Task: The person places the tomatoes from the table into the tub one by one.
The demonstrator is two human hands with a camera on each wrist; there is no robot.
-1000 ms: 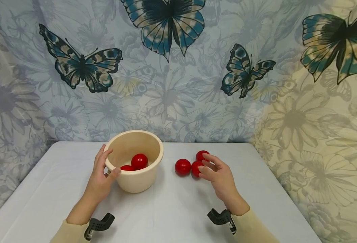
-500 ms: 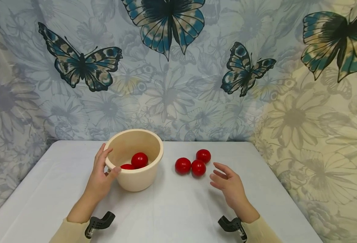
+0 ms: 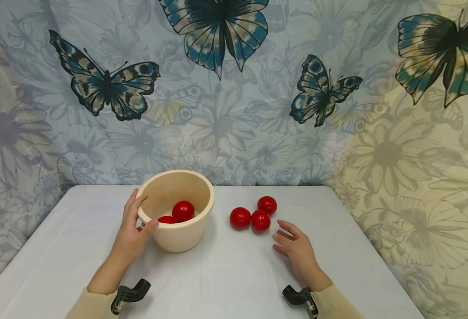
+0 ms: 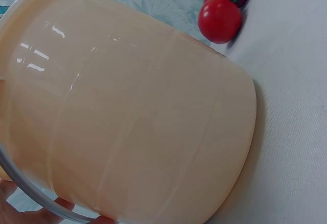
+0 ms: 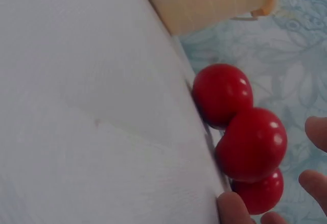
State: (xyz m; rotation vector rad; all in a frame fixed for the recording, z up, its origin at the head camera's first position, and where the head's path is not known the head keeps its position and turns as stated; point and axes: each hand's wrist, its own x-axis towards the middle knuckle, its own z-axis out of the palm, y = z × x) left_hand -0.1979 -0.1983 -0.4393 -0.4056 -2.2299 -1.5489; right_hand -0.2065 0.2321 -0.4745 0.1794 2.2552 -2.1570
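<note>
Cream is the colour of the bucket (image 3: 179, 241) standing left of the middle of the white table (image 3: 226, 274), and my left hand (image 3: 132, 232) grips it at the left of its rim — thumb against the near edge, other fingers farther round. Inside I see one red tomato (image 3: 183, 211) almost whole, and a second tomato (image 3: 167, 219) partly hidden behind the near rim. A grey curved handle (image 4: 31, 191) crosses in front of some of my fingers in the left wrist view. To the right of the bucket, well apart from it, three more tomatoes (image 3: 261, 220) sit bunched close together on the table. My right hand (image 3: 299, 252) is near this cluster, on its right and closer to me — fingers loosely parted, nothing held. Black wrist mounts (image 3: 133, 291) show by both my pale sleeves (image 3: 92, 305), and a backdrop (image 3: 222, 128) printed with flowers and butterflies rises behind the table.
</note>
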